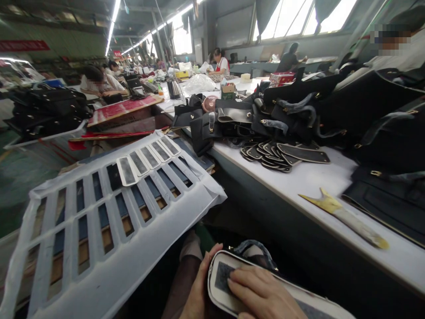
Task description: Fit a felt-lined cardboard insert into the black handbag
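Observation:
A long rounded bag piece (222,300) with a pale rim and a grey inset panel lies across my lap at the bottom of the view. My left hand (199,288) is wrapped round its left end, thumb near the rim. My right hand (265,290) lies flat on top with its fingers on the grey panel. A dark handle (255,248) in clear wrapping shows just behind the piece. To the left, a white sheet with rectangular cut-outs (133,252) carries a row of white-bordered grey panels (139,163).
The white table (282,190) on the right holds stacked black oval pieces (282,155), a yellow-tipped tool (348,219) and black bags (388,199). A small pink fan (209,103) and a kettle (173,88) stand farther back. Several people sit at tables beyond.

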### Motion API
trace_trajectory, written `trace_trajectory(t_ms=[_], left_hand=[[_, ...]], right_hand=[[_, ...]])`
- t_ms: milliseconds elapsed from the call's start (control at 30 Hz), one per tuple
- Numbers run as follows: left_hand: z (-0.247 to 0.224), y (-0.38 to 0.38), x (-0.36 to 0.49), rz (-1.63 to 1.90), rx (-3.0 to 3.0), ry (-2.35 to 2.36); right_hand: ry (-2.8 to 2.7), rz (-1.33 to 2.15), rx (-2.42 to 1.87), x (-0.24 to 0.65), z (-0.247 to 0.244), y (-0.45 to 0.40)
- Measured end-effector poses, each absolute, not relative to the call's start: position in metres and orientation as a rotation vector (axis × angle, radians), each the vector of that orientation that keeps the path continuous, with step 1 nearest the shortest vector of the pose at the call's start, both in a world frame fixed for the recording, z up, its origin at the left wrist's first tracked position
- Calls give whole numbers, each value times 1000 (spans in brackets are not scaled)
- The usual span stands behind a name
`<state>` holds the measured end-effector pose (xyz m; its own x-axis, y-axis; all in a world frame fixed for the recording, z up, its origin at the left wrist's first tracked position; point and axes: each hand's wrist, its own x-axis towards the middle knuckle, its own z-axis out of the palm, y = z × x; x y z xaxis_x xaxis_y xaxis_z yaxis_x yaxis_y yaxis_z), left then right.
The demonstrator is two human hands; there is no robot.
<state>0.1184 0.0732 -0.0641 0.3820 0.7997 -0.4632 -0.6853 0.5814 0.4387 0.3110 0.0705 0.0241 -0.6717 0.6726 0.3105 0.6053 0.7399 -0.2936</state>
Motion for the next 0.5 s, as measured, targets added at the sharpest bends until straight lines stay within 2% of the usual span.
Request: trace_trajectory(t_ms=[267,500], left_hand=[[-75,70,107,911,206,690],[-82,69,96,929,231,772]], right_hand=[[-2513,28,-983,304,13,67],[-2555,254,-1076,298,22,70]])
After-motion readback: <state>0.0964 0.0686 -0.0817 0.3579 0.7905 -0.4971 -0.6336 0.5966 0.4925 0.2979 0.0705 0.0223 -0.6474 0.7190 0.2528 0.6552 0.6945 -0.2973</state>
